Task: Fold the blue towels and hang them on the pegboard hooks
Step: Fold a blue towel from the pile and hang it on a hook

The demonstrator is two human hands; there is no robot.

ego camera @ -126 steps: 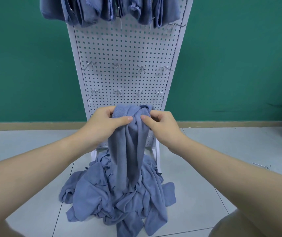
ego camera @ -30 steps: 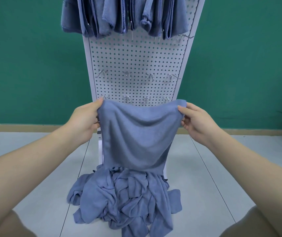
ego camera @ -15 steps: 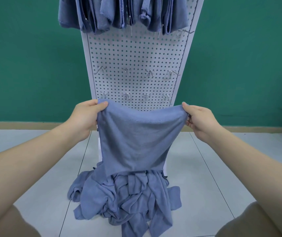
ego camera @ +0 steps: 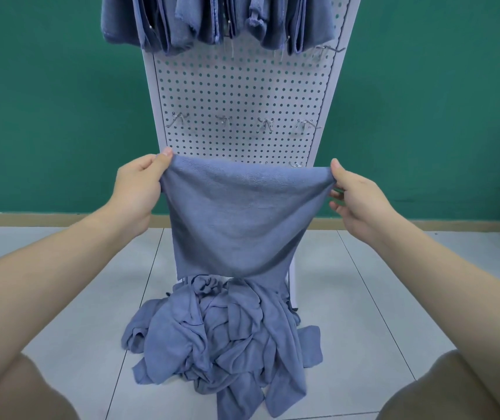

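Note:
A blue towel point(ego camera: 239, 219) hangs spread flat in front of me, held by its two top corners. My left hand point(ego camera: 138, 192) pinches the left corner and my right hand point(ego camera: 356, 201) pinches the right corner. Its lower edge hangs just above a crumpled pile of blue towels point(ego camera: 227, 338) on the floor. Behind stands the white pegboard point(ego camera: 242, 86), with several folded blue towels point(ego camera: 218, 19) hanging from its top row. A row of bare metal hooks point(ego camera: 265, 124) crosses the board's middle; one more hook point(ego camera: 295, 165) peeks over the towel's top edge.
The pegboard stands against a green wall point(ego camera: 45, 101) on a pale tiled floor point(ego camera: 60, 298). My knees show at both bottom corners of the view.
The bunched towel lifted from the pile has been opened out flat between my hands. Over the last second my hands have drawn slightly further apart, pulling its top edge tighter.

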